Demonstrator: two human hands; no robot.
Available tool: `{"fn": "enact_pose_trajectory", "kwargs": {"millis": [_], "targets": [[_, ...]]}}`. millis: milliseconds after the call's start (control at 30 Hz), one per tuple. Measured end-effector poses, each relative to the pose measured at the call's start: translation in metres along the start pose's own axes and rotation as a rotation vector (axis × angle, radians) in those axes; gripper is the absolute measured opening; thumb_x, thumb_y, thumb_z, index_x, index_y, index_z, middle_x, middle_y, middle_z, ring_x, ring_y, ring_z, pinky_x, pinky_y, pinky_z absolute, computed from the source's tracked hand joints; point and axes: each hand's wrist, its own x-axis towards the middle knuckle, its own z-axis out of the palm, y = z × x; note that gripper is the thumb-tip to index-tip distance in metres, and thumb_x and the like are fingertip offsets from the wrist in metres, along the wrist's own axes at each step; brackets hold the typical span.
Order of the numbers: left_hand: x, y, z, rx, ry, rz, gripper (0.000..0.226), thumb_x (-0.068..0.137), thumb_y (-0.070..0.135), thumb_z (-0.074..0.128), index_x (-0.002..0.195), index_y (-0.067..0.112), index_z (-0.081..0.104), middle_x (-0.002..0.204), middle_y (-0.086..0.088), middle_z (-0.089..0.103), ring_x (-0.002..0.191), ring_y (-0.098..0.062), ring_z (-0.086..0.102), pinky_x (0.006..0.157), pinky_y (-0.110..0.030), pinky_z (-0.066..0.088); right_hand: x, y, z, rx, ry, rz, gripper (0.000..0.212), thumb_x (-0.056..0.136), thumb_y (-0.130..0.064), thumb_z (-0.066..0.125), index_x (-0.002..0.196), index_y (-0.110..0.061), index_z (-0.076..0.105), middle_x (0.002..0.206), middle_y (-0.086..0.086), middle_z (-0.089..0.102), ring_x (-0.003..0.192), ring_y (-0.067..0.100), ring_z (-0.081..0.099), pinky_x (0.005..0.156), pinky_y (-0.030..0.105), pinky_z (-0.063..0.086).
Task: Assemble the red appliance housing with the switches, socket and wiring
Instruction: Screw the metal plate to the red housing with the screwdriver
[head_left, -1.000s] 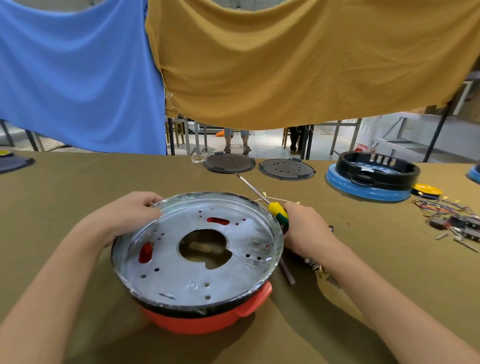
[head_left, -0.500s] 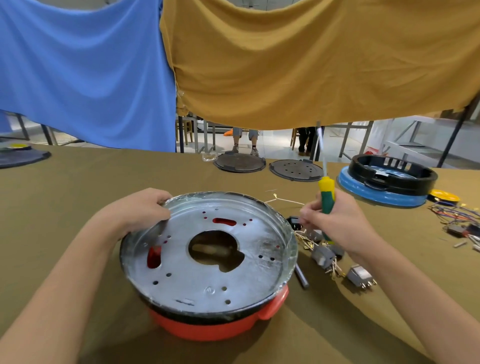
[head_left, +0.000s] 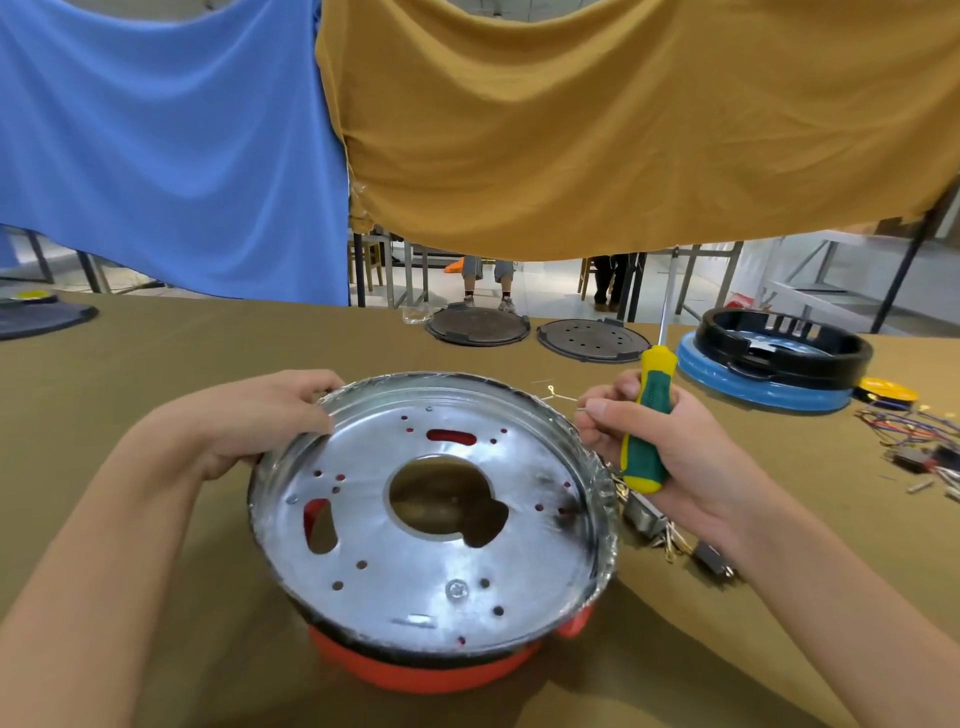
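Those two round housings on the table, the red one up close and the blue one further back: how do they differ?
The red housing carries a shiny metal plate and is tilted; the blue housing carries a black ring and lies flat. The left hand grips the red one's rim; nobody touches the blue one. Both are round and stand on the olive tablecloth.

Red housing (head_left: 415, 670) on table, silver perforated plate (head_left: 431, 519) on top, tilted toward viewer

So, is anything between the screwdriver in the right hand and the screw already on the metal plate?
Nothing visible. The right hand holds the screwdriver upright beside the plate's rim; the screw sits exposed on the bare metal plate, near its front edge.
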Motion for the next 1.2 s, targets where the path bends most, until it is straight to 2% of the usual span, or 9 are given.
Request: {"fn": "enact_pose_trajectory", "kwargs": {"millis": [233, 400, 433, 500, 600, 700, 833, 1000, 1200], "targets": [[0.005, -0.007, 0.007, 0.139, -0.057, -0.078, 0.018, 0.094, 0.011, 0.055, 0.109, 0.018, 0.060, 0.103, -0.012, 0.073, 0.090, -0.031, 0.073, 0.087, -0.050, 0.056, -0.006, 0.001, 0.007, -0.143, -0.013, -0.009, 0.035, 0.069, -0.002, 0.075, 0.082, -0.012, 0.045, 0.081, 0.013, 0.070, 0.073, 0.022, 0.070, 0.067, 0.027, 0.058], [0.001, 0.010, 0.008, 0.244, 0.225, 0.220, 0.033, 0.094, 0.035, 0.063, 0.125, 0.028, 0.055, 0.125, 0.006, 0.057, 0.111, -0.009, 0.056, 0.093, -0.028, 0.044, -0.008, 0.002, 0.011, -0.184, 0.020, -0.028, 0.030, 0.083, 0.009, 0.067, 0.083, -0.012, 0.046, 0.084, 0.013, 0.071, 0.074, 0.022, 0.070, 0.070, 0.029, 0.060], [-0.003, 0.021, 0.009, 0.227, 0.205, 0.315, 0.028, 0.093, 0.037, 0.063, 0.120, 0.034, 0.057, 0.120, 0.012, 0.060, 0.107, -0.003, 0.058, 0.090, -0.024, 0.045, -0.008, 0.002, 0.011, -0.179, 0.025, -0.029, 0.030, 0.083, 0.010, 0.066, 0.084, -0.012, 0.045, 0.084, 0.014, 0.071, 0.074, 0.022, 0.070, 0.071, 0.030, 0.060], [-0.010, 0.051, 0.014, 0.257, -0.012, 0.449, 0.017, 0.092, 0.044, 0.062, 0.109, 0.045, 0.061, 0.106, 0.022, 0.067, 0.097, 0.005, 0.063, 0.084, -0.019, 0.050, -0.008, 0.002, 0.010, -0.159, 0.019, -0.024, 0.030, 0.084, 0.012, 0.064, 0.084, -0.012, 0.045, 0.084, 0.014, 0.069, 0.075, 0.024, 0.069, 0.072, 0.031, 0.059], [-0.010, 0.088, 0.039, 0.411, -0.217, 0.573, 0.017, 0.092, 0.048, 0.061, 0.109, 0.046, 0.061, 0.102, 0.024, 0.067, 0.088, 0.008, 0.063, 0.076, -0.013, 0.050, -0.007, 0.001, 0.011, -0.135, -0.024, -0.016, 0.032, 0.082, 0.014, 0.063, 0.083, -0.013, 0.045, 0.084, 0.014, 0.067, 0.075, 0.026, 0.066, 0.075, 0.034, 0.058], [-0.002, 0.096, 0.071, 0.372, -0.074, 0.679, 0.016, 0.091, 0.041, 0.067, 0.104, 0.034, 0.063, 0.097, 0.018, 0.066, 0.082, 0.002, 0.061, 0.071, -0.017, 0.049, -0.007, 0.002, 0.012, -0.140, -0.067, -0.044, 0.034, 0.080, 0.014, 0.064, 0.082, -0.013, 0.044, 0.083, 0.014, 0.066, 0.073, 0.026, 0.064, 0.077, 0.039, 0.054], [0.000, 0.087, 0.079, 0.202, 0.097, 0.772, 0.015, 0.089, 0.036, 0.071, 0.097, 0.031, 0.059, 0.090, 0.016, 0.066, 0.075, 0.001, 0.063, 0.065, -0.015, 0.050, -0.008, 0.001, 0.013, -0.122, -0.072, -0.074, 0.033, 0.077, 0.008, 0.071, 0.083, -0.012, 0.045, 0.083, 0.016, 0.068, 0.071, 0.025, 0.067, 0.069, 0.030, 0.057], [-0.002, 0.083, 0.078, 0.275, 0.193, 0.839, 0.009, 0.088, 0.033, 0.072, 0.087, 0.027, 0.066, 0.070, 0.021, 0.060, 0.069, -0.001, 0.061, 0.062, -0.015, 0.046, -0.011, 0.002, 0.021, -0.202, -0.058, -0.067, 0.036, 0.072, -0.008, 0.079, 0.082, -0.014, 0.045, 0.084, 0.018, 0.072, 0.071, 0.023, 0.066, 0.073, 0.032, 0.057], [-0.004, 0.082, 0.079, 0.333, 0.285, 0.931, 0.008, 0.087, 0.026, 0.073, 0.087, 0.024, 0.066, 0.072, 0.024, 0.058, 0.075, -0.001, 0.060, 0.065, -0.011, 0.045, -0.016, 0.000, 0.024, -0.285, -0.007, -0.073, 0.035, 0.077, -0.007, 0.079, 0.087, -0.012, 0.046, 0.086, 0.018, 0.073, 0.074, 0.024, 0.066, 0.074, 0.033, 0.058]]}}
